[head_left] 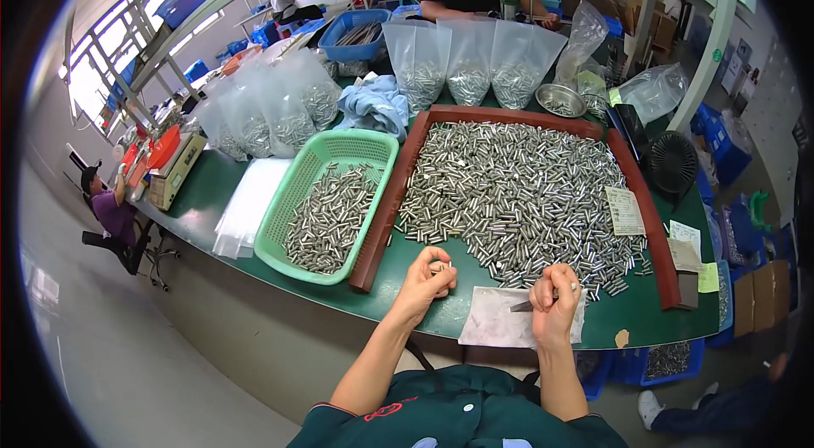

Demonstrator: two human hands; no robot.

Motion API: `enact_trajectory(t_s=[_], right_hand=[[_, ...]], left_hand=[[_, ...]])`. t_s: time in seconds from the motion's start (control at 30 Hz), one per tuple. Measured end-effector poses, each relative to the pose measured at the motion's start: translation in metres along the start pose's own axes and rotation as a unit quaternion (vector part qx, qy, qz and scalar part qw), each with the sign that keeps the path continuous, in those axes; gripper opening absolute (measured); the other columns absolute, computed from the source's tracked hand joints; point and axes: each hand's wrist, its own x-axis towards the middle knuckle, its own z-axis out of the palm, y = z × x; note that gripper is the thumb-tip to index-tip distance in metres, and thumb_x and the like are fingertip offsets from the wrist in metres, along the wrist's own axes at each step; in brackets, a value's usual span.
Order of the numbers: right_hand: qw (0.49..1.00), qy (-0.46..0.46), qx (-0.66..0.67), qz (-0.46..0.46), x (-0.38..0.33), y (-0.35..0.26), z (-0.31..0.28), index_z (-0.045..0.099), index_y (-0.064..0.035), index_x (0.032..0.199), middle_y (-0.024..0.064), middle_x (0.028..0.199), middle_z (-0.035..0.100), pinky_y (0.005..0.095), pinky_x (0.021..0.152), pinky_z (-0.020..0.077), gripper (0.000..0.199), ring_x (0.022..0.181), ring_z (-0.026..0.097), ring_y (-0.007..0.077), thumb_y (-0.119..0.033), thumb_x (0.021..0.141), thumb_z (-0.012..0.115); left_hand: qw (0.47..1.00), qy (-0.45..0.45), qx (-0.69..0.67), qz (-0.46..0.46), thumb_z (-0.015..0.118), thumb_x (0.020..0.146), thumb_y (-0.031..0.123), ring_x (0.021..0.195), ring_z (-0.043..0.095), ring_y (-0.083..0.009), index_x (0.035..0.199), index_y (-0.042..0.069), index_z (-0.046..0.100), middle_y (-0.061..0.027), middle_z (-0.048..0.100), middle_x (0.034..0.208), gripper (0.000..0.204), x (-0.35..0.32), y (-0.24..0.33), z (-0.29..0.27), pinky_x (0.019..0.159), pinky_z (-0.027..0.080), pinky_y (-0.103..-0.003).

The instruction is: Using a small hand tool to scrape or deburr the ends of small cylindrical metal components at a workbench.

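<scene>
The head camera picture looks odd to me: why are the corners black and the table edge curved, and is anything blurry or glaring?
Head view: a fisheye lens leaves black corners and bends the green table edge and overhead beams. Lighting is bright and even, with white glare at the windows upper left. The metal pins glint but stay sharp; both the left hand and the right hand are clear, not blurred.

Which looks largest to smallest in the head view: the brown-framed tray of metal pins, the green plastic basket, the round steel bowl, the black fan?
1. Brown-framed tray of metal pins
2. Green plastic basket
3. Black fan
4. Round steel bowl
The bowl lies farther from the camera, so its rank below the fan is unsure.
</scene>
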Motion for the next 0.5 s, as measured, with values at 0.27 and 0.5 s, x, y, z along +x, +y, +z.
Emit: enact_trajectory(t_s=[0.27, 0.5], right_hand=[[1.000, 0.001, 0.001, 0.002, -0.0026, -0.0015, -0.0015, 0.051, -0.0019, 0.072, -0.0029, 0.043, 0.034, 0.0200, 0.035, 0.0193, 0.014, 0.036, 0.026, 0.0042, -0.009, 0.084, 0.047], [1.000, 0.003, -0.006, 0.001, 0.0029, -0.0004, 0.0005, 0.051, -0.0020, 0.072, -0.0031, 0.044, 0.034, 0.0201, 0.036, 0.0194, 0.014, 0.036, 0.026, 0.0041, -0.009, 0.083, 0.046]], left_hand=[[1.000, 0.003, 0.013, -0.006, 0.056, 0.080, 0.004, 0.053, 0.040, -0.0047, 0.092, 0.008, 0.041, -0.0015, 0.048, 0.063, 0.020, -0.0032, 0.0012, 0.0031, 0.044, 0.025, -0.018], [1.000, 0.004, 0.017, -0.005, 0.055, 0.080, 0.003, 0.051, 0.039, -0.0047, 0.091, 0.008, 0.041, -0.0021, 0.049, 0.063, 0.019, 0.0022, 0.0044, 0.0028, 0.043, 0.025, -0.017]])
